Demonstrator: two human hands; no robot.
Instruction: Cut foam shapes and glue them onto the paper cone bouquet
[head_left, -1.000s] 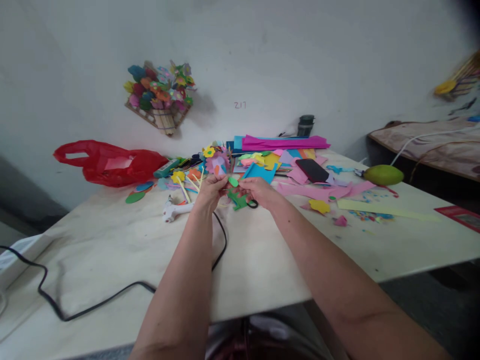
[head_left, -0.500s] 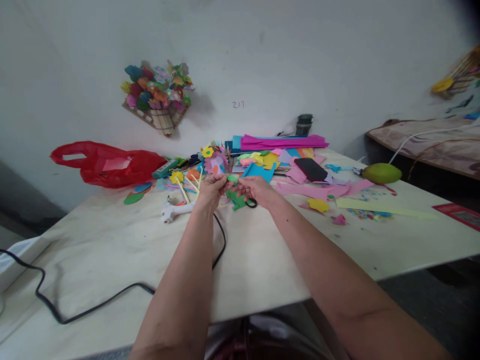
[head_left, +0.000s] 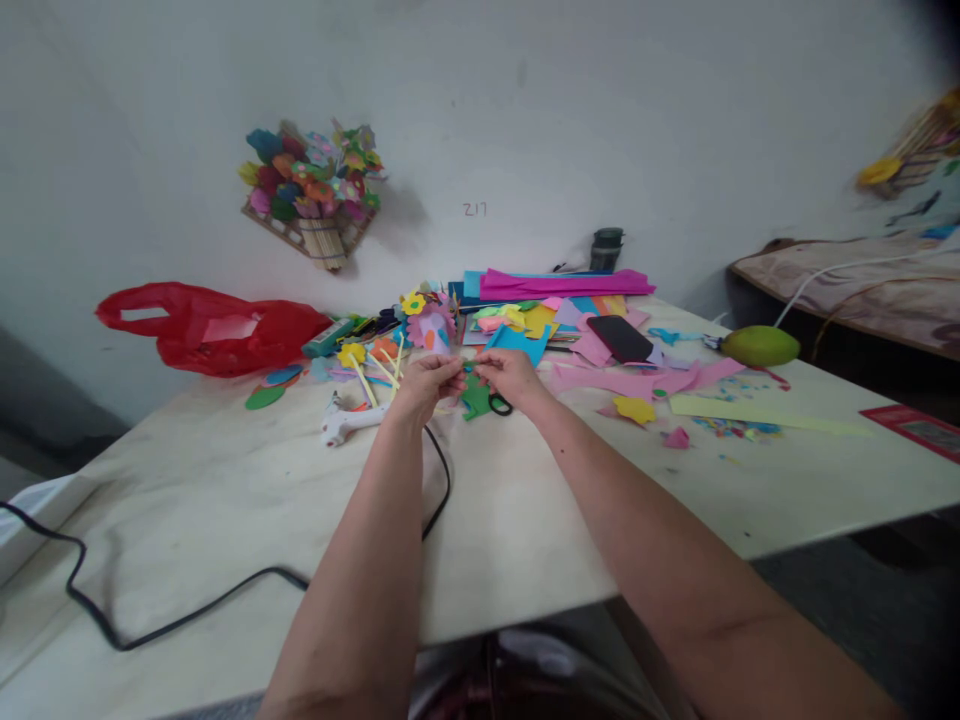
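Observation:
Both my hands are stretched out over the wooden table and meet at its middle. My left hand and my right hand are closed in a pinch on a small green foam piece held between them. Just below the hands a dark green foam scrap and a black scissor loop lie on the table. A white glue gun lies left of my left hand, its black cord trailing to the left edge.
Coloured foam sheets, cut flowers on sticks and a black phone crowd the far side. A red plastic bag lies at the back left, a green oval object at the right. A basket of foam flowers hangs on the wall.
The green piece showed as a bright oval between my fingers a second ago; now my fingertips have closed together over it and most of it is hidden. The hands stay in place.

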